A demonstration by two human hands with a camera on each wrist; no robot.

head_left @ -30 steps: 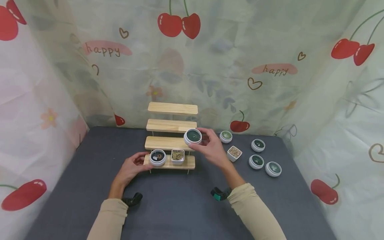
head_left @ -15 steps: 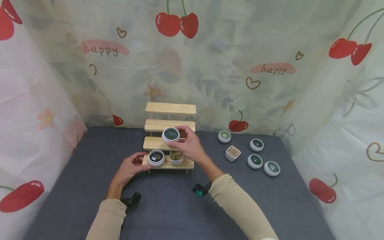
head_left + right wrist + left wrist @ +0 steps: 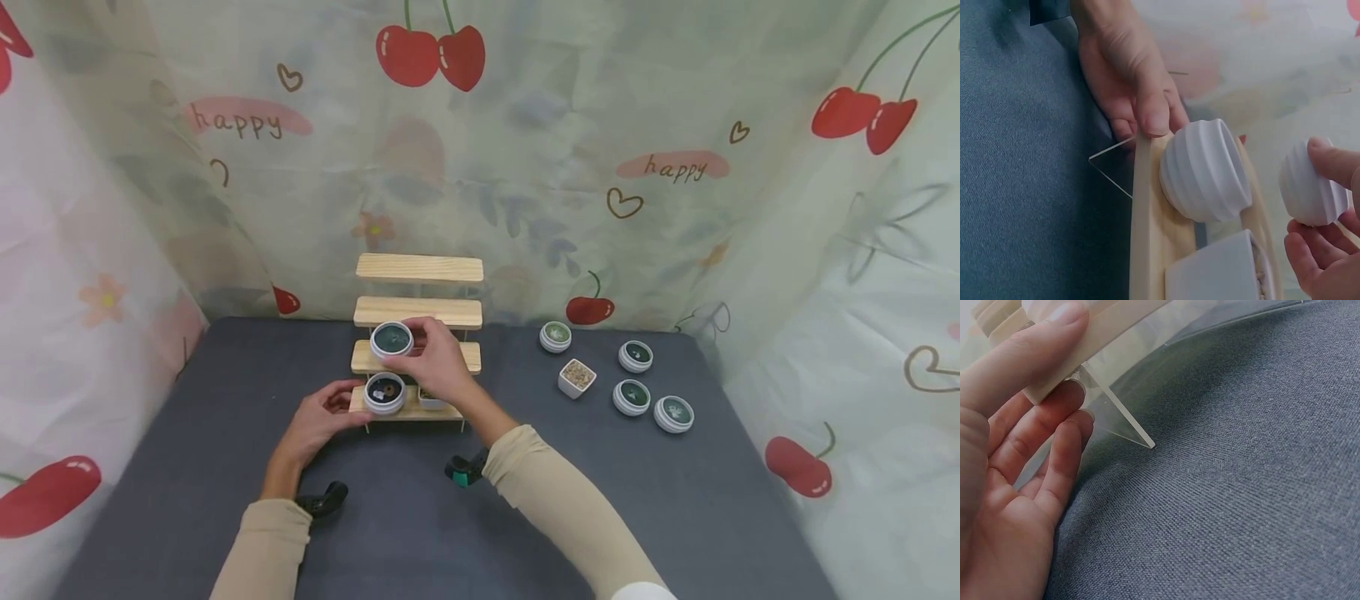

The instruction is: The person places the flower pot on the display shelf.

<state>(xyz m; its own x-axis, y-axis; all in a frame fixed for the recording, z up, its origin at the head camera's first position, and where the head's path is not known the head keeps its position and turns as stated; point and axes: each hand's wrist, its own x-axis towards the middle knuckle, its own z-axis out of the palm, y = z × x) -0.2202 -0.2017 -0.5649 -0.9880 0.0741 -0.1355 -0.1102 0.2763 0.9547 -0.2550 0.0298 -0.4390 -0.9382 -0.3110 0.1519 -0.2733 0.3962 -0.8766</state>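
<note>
My right hand (image 3: 437,360) grips a small white ribbed pot (image 3: 392,340) with a dark green top by its right side. It holds the pot up in front of the second-lowest tier, at the left. With thumb above and fingers beneath, my left hand (image 3: 318,417) pinches the left end of the bottom board (image 3: 1125,312) of a tiered wooden display stand (image 3: 420,267). On that board, close to the left thumb, stands another ribbed white pot (image 3: 1204,172) with a dark top. A square white pot (image 3: 1213,272) sits to its right, partly hidden by my right hand in the head view.
To the right on the grey cloth (image 3: 540,500) stand several round white pots (image 3: 632,397) with green tops and a square pot (image 3: 577,378) of pale grains. Clear plastic legs (image 3: 1129,415) carry the stand. A cherry-print curtain (image 3: 525,142) hangs behind.
My right hand has carried its pot leftward, from the right end of the stand to above its left part. My left hand has kept its hold on the bottom board.
</note>
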